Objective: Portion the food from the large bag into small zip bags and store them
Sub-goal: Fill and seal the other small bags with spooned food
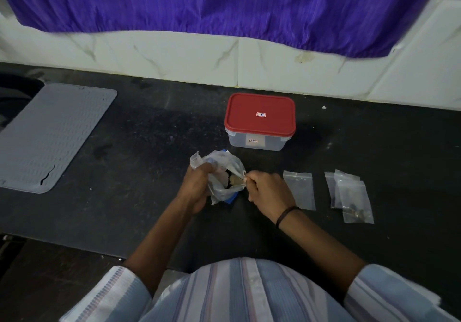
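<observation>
While our left hand (199, 182) grips the big bag (220, 174) and our right hand (267, 188) pinches its rim, we risk tearing it. Food could spill across the counter (149, 147).

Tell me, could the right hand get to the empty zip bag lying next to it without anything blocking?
Probably yes. The empty zip bag lies flat on the counter just beside the right hand, nothing between. But that hand is pinching the large bag open, so it must let go first.
</observation>
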Motion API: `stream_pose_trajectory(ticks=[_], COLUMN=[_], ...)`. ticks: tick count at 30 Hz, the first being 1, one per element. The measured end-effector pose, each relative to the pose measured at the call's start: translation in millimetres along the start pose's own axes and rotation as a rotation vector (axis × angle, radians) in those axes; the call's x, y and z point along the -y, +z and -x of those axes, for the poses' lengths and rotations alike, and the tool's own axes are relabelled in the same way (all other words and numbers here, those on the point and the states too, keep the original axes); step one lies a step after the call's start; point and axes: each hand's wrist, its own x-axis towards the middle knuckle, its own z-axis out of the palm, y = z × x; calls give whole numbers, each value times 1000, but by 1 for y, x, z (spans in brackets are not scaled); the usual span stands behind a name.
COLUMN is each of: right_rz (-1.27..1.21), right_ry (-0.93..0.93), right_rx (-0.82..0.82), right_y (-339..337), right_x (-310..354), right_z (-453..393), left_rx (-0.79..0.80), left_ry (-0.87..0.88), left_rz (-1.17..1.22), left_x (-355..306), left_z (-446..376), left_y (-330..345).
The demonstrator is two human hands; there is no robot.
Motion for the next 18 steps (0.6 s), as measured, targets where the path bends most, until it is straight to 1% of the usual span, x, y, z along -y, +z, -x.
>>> stream_pose_trajectory(ticks=[5,7,10,14,18], right_rz=[-89,-179,-363,-589,-729], right_ry=[29,64,143,208,246], right_rx=[58,84,73,43,1], right_y=[-2,-1,3,8,11], right_x=[2,2,-3,-9,-14], right_z=[-4,-5,-6,-1,6], left_rx=[20,21,45,-65,-138], left_ry=[108,157,199,189,194], left_rz=[-73,-120,-134,-181,-253], left_x=[7,9,11,14,14], left_z=[0,1,-1,-6,-11], left_y=[-2,-2,-5,-9,-9])
